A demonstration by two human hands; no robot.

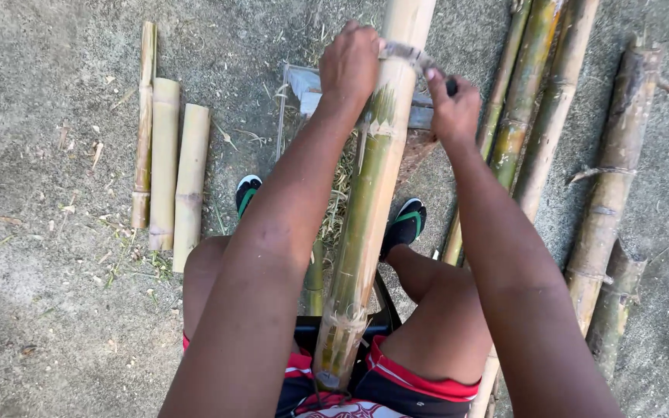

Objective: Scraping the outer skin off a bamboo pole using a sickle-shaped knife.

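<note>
Now | step: you're scraping the pole (373, 186), upper centre | left hand (350, 66) and right hand (452, 108) clenched on blade (408, 53) ends | next: likely an even two-handed draw.

Smooth green bamboo pole (373, 193), seemingly metal blade (408, 53)

A long bamboo pole (373, 193) runs lengthwise between the person's knees, its cut end near the lap, green with pale scraped patches (the top stretch is bare yellow). A narrow metal blade (410, 56) lies across it up top, gripped at both ends.
</note>
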